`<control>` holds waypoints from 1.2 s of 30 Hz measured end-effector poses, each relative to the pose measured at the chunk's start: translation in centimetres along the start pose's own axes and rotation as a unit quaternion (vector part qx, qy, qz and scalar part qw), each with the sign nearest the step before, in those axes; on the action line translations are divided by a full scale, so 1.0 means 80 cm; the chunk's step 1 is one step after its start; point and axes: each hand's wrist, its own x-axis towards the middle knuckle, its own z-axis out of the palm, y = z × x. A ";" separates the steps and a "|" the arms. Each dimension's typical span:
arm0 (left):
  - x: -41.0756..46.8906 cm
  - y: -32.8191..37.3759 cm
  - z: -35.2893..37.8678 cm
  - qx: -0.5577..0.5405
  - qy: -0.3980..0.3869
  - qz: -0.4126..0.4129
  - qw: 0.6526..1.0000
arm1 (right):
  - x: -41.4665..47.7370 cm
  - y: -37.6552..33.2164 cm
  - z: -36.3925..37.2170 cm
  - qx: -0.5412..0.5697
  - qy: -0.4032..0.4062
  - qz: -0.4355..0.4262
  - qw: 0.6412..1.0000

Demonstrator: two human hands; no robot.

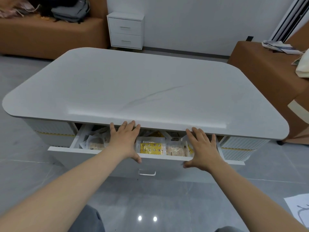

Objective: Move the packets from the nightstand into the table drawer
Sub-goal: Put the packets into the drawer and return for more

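Both forearms are stretched forward over the partly opened table drawer. The left hand and right hand are laid palm down across its opening, fingers straight and spread, with nothing gripped by either. The fingertips are brought up to the edge of the white tabletop, each thumb is set at the drawer's front panel, and the packets are seen lying inside the drawer between and beneath the hands, while the white nightstand is placed well apart against the far wall.
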 end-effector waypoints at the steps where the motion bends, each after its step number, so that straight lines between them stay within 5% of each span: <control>1: 0.001 0.000 -0.001 0.006 0.012 0.001 1.000 | 0.001 0.001 0.000 0.002 0.015 -0.002 1.000; 18: 0.045 0.004 0.010 -0.025 0.205 -0.005 0.978 | 0.043 -0.007 0.047 0.036 0.311 0.026 0.949; 36: 0.072 0.010 0.023 -0.035 0.298 -0.034 0.953 | 0.078 -0.004 0.067 0.081 0.407 0.080 0.906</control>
